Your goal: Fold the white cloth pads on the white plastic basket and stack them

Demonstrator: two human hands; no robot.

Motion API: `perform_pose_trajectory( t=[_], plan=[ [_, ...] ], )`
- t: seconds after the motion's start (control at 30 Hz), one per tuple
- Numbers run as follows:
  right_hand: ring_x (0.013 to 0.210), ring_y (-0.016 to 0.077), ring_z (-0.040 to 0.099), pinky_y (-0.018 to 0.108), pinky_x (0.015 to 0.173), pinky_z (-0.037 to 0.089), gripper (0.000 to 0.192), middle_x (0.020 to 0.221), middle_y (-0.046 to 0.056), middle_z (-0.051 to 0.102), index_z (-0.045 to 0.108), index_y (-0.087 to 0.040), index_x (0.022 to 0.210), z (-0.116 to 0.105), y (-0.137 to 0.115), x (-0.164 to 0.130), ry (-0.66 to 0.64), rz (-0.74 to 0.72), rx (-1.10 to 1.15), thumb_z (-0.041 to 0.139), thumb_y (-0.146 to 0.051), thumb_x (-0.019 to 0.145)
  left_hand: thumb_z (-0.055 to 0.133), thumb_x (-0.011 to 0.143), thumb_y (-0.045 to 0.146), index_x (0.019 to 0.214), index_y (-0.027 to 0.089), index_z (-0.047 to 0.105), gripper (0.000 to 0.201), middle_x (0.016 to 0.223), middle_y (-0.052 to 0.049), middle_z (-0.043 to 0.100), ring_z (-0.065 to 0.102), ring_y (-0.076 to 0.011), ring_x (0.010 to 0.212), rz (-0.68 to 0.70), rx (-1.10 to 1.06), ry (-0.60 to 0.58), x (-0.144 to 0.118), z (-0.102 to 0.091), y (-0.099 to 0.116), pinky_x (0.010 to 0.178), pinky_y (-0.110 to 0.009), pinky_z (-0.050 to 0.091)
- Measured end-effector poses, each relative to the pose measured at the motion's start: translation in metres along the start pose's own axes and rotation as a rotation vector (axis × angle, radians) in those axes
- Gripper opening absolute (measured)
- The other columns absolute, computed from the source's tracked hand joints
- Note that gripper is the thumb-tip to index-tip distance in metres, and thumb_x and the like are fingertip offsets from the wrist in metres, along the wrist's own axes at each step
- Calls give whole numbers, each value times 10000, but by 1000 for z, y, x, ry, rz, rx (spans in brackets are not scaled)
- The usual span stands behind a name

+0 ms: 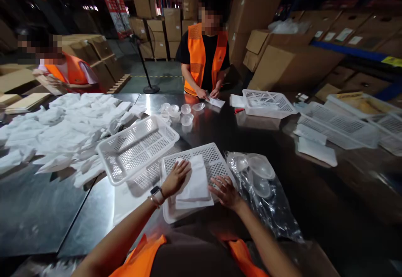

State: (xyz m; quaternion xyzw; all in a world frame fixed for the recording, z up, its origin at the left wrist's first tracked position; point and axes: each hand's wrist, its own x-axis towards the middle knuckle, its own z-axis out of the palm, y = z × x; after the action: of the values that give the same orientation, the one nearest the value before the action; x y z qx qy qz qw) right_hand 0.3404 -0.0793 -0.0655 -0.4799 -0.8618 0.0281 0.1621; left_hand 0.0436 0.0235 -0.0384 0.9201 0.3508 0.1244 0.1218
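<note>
While both palms press flat | left hand (176, 178), right hand (226, 192) | white packet (196, 182) lengthwise away

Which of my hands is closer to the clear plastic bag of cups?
Right. Your right hand lies beside the bag; your left hand rests on the white packets, farther away.

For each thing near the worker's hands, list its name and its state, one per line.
left hand: open, flat on white packet
right hand: open, fingers at packet's edge
white packet: lying flat in tray
tray: upright, holds packet
empty basket: tilted, overlapping tray
plastic bag of lids: lying beside tray
</note>
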Motion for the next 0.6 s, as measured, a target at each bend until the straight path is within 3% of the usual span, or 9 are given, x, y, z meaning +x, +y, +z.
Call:
perform_pose_trajectory(
  t=[0.13,0.23,0.33,0.47,0.6],
  plan=[
    [1298,183,558,512,1130,401,428,1333,25,661,637,-375,1251,-4,7,26,-86,-238,44,468,-119,952,415,923,118,1472,217,455,559,1540,-99,473,356,-215,1473,233,-4,-56,-34,-6,-16,1224,-488,284],
    [1296,168,561,466,1109,427,394,1321,53,670,625,-321,1281,10,6,35,-20,-430,3,440,-145,981,503,886,97,1506,287,395,658,1570,-97,427,352,-244,1475,346,140,-77,-46,-10,-13,1218,-523,262],
    [1324,230,540,513,1088,449,413,1314,128,664,612,-203,1315,18,7,41,58,-535,-19,411,-126,962,559,906,144,1516,366,352,681,1603,-80,374,341,-261,1479,432,255,-72,-42,-10,-4,1209,-565,242],
    [1365,263,496,558,1158,371,456,1355,174,626,555,-134,1386,5,5,46,-11,-454,123,389,-203,967,533,945,195,1452,370,462,541,1580,-72,416,388,-264,1453,437,167,-61,-31,-5,4,1199,-560,264],
    [1298,255,568,526,1169,369,447,1258,139,695,630,-167,1317,-33,4,56,-94,-175,484,344,-263,987,439,970,198,1310,250,630,393,1374,-97,643,561,-246,1309,271,-263,59,-25,-14,10,1168,-482,357]
  ],
)
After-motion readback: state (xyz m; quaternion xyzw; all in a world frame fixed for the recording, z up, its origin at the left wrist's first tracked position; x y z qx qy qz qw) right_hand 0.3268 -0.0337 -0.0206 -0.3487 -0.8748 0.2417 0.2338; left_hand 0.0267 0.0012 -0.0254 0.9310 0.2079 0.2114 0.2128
